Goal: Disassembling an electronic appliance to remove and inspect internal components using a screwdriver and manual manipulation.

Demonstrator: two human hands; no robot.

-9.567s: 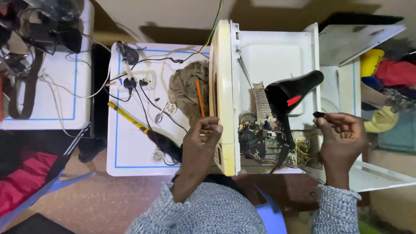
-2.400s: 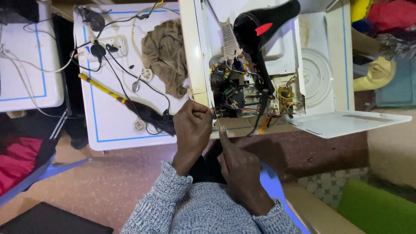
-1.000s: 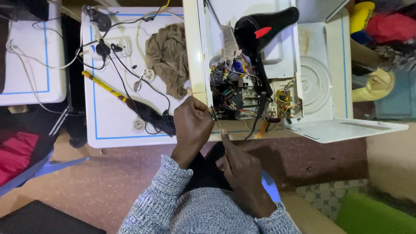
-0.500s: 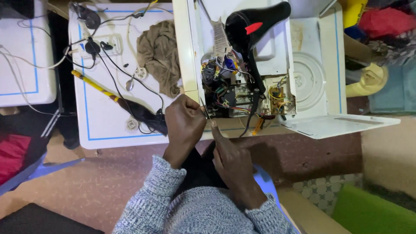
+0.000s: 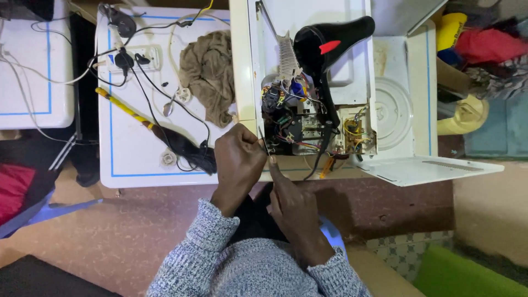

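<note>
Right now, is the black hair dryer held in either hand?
No. The black hair dryer rests on the opened white appliance, while both hands are at its lower edge.

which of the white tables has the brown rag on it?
The middle white table, the one with the blue border line beside the opened appliance. The brown rag lies on its right part; the far-left table carries only cables.

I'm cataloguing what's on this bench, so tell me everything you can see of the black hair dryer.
The black hair dryer looks like glossy plastic, with a red mark on its barrel. It lies on the opened white appliance, with the barrel toward the upper right, and a dark stem running down from it past the exposed wiring. Neither the left hand nor the right hand touches it.
</note>
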